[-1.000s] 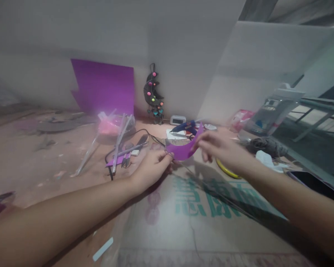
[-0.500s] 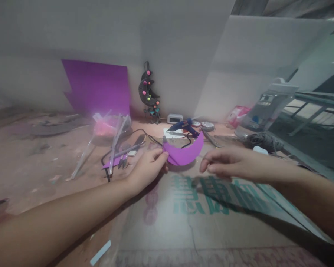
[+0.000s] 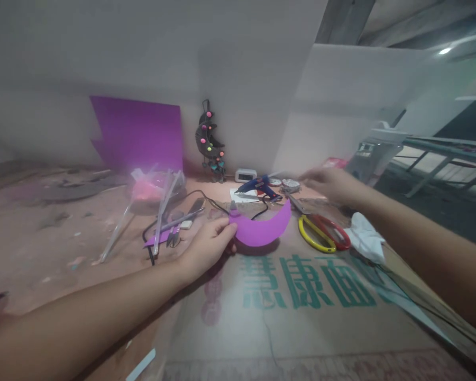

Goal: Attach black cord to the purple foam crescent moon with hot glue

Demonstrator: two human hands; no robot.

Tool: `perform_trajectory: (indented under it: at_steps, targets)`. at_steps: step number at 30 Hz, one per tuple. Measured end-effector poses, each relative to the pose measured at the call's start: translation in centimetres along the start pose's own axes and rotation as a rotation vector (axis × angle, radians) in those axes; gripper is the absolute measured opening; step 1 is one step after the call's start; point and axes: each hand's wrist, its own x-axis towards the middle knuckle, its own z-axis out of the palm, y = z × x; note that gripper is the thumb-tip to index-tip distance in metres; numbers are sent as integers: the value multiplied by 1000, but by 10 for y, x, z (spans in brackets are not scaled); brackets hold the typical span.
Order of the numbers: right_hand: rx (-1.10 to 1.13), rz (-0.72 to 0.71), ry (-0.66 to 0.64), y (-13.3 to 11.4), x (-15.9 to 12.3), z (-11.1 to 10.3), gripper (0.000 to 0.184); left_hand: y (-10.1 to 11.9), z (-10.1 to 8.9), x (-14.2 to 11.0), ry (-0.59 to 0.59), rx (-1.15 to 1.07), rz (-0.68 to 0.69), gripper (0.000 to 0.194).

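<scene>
In my left hand (image 3: 212,238) a purple crescent-shaped piece (image 3: 262,230) is pinched at its left end, its curve sagging downward over the cardboard. My right hand (image 3: 327,182), somewhat blurred, reaches over the back right of the table with fingers stretched out. Nothing shows in it. Just left of its fingertips lie a silvery round reel (image 3: 290,185) and a blue glue gun (image 3: 257,185). Scissors with one yellow and one red handle (image 3: 317,235) rest below the right forearm.
Printed cardboard (image 3: 230,338) covers the front. A dark moon ornament (image 3: 208,137) and purple sheets (image 3: 143,132) stand against the wall. Clear sticks (image 3: 117,230), a pink-filled bag (image 3: 148,185) and a small white clock (image 3: 246,175) are behind. White tissue (image 3: 367,238) lies right; a clear container (image 3: 376,159) stands beyond.
My right hand has moved away from the crescent, back and to the right, uncovering the scissors and tissue. My left hand keeps its pinch on the crescent. The view has shifted slightly.
</scene>
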Motion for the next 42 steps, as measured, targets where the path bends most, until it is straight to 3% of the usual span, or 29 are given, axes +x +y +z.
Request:
perform_trajectory:
  at_steps: [3, 6, 8, 12, 14, 19, 28, 38, 42]
  targets:
    - [42, -100, -34, -22, -8, 17, 40, 4, 1, -2, -47, -27, 2, 29]
    - [273, -130, -15, -50, -21, 31, 34, 8, 3, -6, -71, -136, -34, 27]
    - [498, -76, -34, -63, -28, 41, 28, 9, 5, -9, -92, -238, -72, 24]
    - [1079, 128, -146, -70, -39, 69, 38, 8, 6, -12, -144, -300, -122, 26]
    - [1241, 156, -218, -72, -45, 80, 41, 6, 6, -11, -121, -316, -126, 25]
    - [1188, 94, -320, -80, -59, 94, 47, 0, 6, -6, -97, -267, -104, 22]
    - [1217, 165, -442, -83, -57, 103, 46, -3, 3, -4, -169, -5, -103, 18]
    - [1153, 82, -452, -86, -61, 100, 36, -4, 5, -4, -163, -73, -54, 28]
    - [1119, 70, -346, -86, -66, 100, 34, 0, 4, -6, -142, -40, -24, 27]
